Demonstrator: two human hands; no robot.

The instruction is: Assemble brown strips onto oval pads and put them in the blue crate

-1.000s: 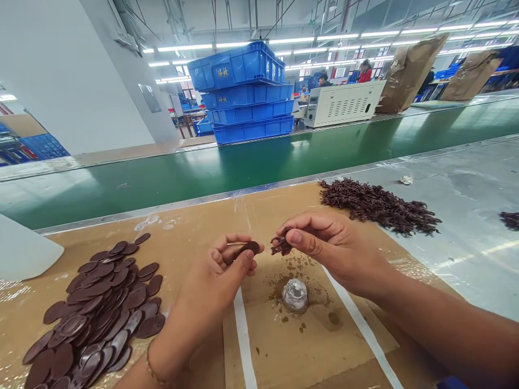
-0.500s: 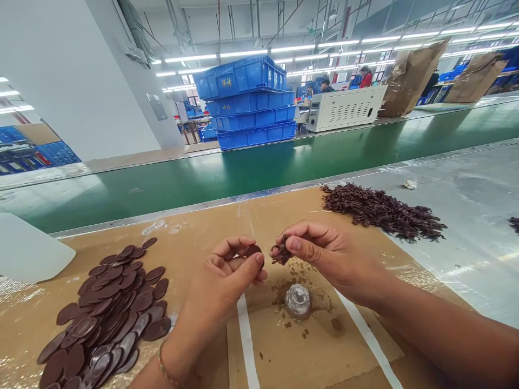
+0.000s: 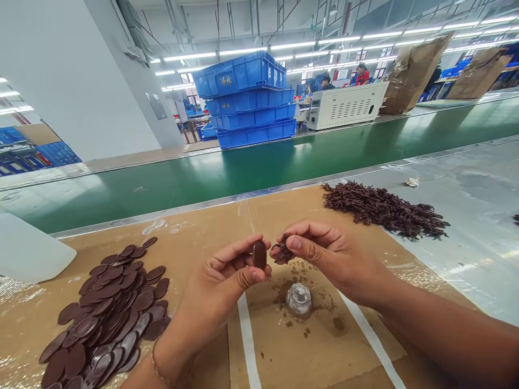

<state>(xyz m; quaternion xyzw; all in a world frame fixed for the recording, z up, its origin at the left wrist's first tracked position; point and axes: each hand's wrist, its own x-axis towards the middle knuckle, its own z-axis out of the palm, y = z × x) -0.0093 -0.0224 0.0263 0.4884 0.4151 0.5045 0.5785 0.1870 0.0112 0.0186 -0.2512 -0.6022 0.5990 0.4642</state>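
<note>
My left hand (image 3: 221,283) pinches a small dark brown oval piece (image 3: 259,254) between thumb and fingers, holding it upright. My right hand (image 3: 324,254) is closed on a small brown clip-like part (image 3: 280,252), held right beside the oval. Both hands hover above a small clear glass dish (image 3: 298,300) that sits on stained cardboard (image 3: 284,346). A pile of matching brown oval pieces (image 3: 105,308) lies to the left. A heap of small brown parts (image 3: 385,210) lies to the right behind my right hand.
A green conveyor belt (image 3: 243,167) runs across behind the bench. Stacked blue crates (image 3: 247,100) and a white machine (image 3: 344,105) stand beyond it, with people working far back. A white object (image 3: 28,251) sits at the left edge. A grey tabletop (image 3: 466,216) extends right.
My left hand has turned the oval piece from lying flat to standing upright and brought it closer to the part in my right hand. The right hand stayed almost still.
</note>
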